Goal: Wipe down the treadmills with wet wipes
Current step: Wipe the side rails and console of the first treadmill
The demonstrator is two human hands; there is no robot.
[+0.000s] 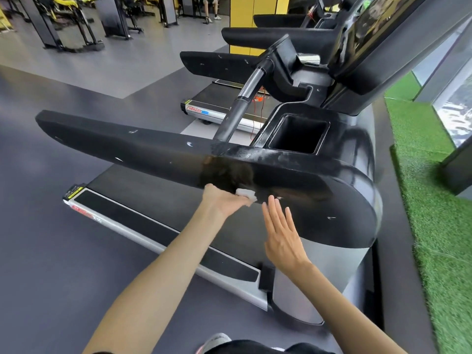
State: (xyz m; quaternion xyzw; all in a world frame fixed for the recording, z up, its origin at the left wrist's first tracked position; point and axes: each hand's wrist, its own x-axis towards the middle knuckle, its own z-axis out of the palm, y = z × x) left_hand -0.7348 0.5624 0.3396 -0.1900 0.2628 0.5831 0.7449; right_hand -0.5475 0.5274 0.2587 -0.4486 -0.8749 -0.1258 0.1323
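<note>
Head: L grip (224, 201) round wipe (246, 194)

Wipe (246, 194) against near treadmill's armrest (127, 146), other treadmills (217, 63) behind.

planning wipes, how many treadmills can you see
4: nearest treadmill, being wiped; second right behind it; third and fourth further back, only armrests showing. More may be hidden beyond.

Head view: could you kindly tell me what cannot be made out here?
All in the head view:
- wet wipe: mostly covered by the left hand.
- right hand: whether it touches the handrail is unclear.
- console screen: cut by the top edge, glare.
- deck label: blurred, unreadable.
</note>
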